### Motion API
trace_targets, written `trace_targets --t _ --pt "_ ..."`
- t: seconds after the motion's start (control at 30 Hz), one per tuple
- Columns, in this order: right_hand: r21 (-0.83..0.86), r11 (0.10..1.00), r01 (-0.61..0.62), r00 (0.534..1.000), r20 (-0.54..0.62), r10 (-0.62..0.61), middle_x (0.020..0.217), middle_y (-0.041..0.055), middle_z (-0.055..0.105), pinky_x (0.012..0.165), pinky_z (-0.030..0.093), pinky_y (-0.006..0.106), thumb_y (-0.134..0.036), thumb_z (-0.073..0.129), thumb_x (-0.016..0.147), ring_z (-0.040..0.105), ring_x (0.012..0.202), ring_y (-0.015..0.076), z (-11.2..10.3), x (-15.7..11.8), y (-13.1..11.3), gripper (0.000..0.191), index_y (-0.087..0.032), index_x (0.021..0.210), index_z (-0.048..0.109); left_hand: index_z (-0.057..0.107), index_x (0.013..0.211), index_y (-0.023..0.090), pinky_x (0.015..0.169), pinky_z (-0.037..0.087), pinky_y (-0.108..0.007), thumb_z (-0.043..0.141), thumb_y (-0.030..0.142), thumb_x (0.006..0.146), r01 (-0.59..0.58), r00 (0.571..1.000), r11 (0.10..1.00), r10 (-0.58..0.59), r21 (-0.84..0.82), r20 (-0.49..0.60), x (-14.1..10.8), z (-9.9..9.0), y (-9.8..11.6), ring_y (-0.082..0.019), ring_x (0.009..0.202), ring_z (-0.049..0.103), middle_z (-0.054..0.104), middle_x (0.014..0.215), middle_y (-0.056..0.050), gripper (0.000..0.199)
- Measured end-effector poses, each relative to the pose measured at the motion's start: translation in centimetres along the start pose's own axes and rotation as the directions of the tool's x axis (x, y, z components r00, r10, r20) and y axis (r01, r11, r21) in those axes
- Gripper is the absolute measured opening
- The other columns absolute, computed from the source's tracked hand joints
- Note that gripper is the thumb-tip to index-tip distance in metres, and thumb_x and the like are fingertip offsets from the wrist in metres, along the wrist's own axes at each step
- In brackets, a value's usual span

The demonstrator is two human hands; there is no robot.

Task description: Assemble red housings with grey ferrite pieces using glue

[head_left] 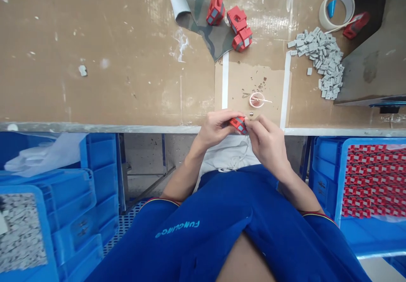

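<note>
A small red toy vehicle part (238,124) with grey patches is held at the table's front edge. My left hand (216,126) is closed round its left side. The fingers of my right hand (267,140) pinch together at its right end; whether a small piece sits between them I cannot make out. Just beyond my hands stands a small round cup (256,99) with a thin white stick lying across it. Farther back, several similar red parts (237,19) rest on and beside a camouflage-patterned cloth (203,17).
Small grey pieces (326,60) are heaped at the right, near a tape roll (336,9) and a dark panel (374,58). Another red part (356,25) lies there. Blue crates flank me: a right crate (344,180) with rows of red parts, a left crate (42,214) with grey pieces.
</note>
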State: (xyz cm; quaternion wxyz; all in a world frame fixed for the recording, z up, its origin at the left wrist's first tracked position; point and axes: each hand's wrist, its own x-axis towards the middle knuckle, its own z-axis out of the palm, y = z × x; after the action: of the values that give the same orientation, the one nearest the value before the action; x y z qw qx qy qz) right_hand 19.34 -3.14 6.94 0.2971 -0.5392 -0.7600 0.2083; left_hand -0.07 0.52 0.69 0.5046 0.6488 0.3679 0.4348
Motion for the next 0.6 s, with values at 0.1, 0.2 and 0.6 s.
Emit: trace_targets --t 0.1,0.2,0.6 --pt "0.117 0.993 -0.032 0.999 -0.003 0.033 0.084 0.0036 0.067 0.065 0.049 0.03 -0.02 0.055 0.106 0.063 0.072 0.0169 0.0 -0.4 0.6 0.02 -0.024 0.106 0.074 0.083 0.117 0.023 0.082 0.059 -0.03 0.082 0.033 0.092 -0.015 1.0 1.0 0.015 0.002 0.011 0.1 -0.2 0.0 -0.018 0.088 0.077 0.084 0.101 -0.007 0.028" --pt "0.28 0.958 -0.067 0.998 0.017 0.065 0.092 0.0046 0.073 0.071 0.057 0.03 -0.021 0.061 0.104 0.07 0.079 0.0176 -0.3 -0.4 1.2 0.016 -0.024 0.107 0.076 0.084 0.12 0.025 0.081 0.06 -0.029 0.082 0.036 0.093 -0.028 0.997 0.998 0.032 -0.049 0.07 0.3 -0.4 0.0 -0.018 0.087 0.078 0.084 0.1 -0.007 0.029" --pt "0.293 0.955 -0.052 0.978 -0.179 0.108 0.097 0.0055 0.074 0.075 0.062 0.034 -0.021 0.063 0.103 0.072 0.084 0.0195 1.5 -0.2 1.3 0.017 -0.027 0.108 0.078 0.076 0.134 0.026 0.101 0.062 -0.038 0.084 0.043 0.09 -0.022 0.997 0.999 0.019 -0.049 -0.075 -0.2 0.5 -0.5 -0.024 0.112 0.077 0.081 0.123 -0.01 0.047"
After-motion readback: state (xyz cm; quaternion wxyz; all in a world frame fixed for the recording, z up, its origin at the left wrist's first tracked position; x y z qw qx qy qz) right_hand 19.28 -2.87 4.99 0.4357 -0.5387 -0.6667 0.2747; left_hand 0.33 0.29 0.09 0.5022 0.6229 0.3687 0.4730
